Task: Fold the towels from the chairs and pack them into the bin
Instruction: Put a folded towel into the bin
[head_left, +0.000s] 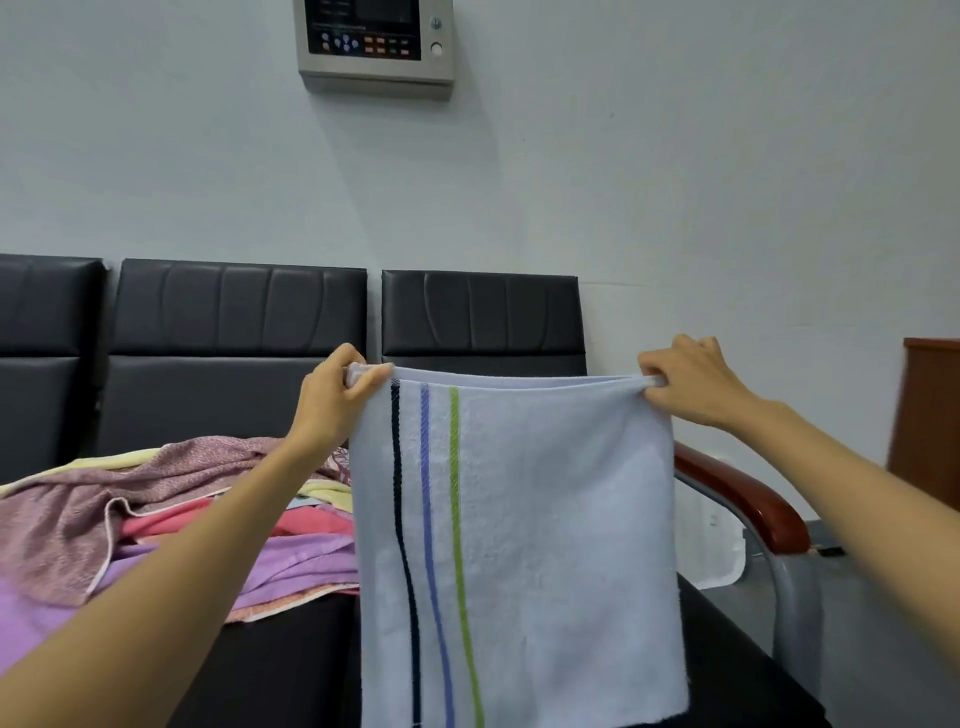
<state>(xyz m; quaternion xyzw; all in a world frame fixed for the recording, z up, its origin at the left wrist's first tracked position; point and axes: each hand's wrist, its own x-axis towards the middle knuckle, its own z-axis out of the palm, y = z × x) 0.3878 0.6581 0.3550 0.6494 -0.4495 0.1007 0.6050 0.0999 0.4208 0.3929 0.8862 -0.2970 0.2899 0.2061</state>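
Pinches the pale blue striped towel (519, 519) by its top corners with left hand (337, 395) and right hand (696, 382), fingers curled on the hem. Holds it hanging flat above the chair seat (291, 670), beside the heap of unfolded towels (156, 499). Likely starts the fold; next needs corners brought together evenly.

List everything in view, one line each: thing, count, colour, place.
striped towel: one, pale blue, black, blue and green stripes, held up before the chairs.
towel pile: one, pink, purple, yellow, on the left seats.
chairs: three, black, against the wall.
armrest: one, reddish-brown, right of the striped towel.
control panel: one, grey, on the wall.
left-hand grip: one, bare, pinching the towel's top left corner.
right-hand grip: one, bare, pinching its top right corner.
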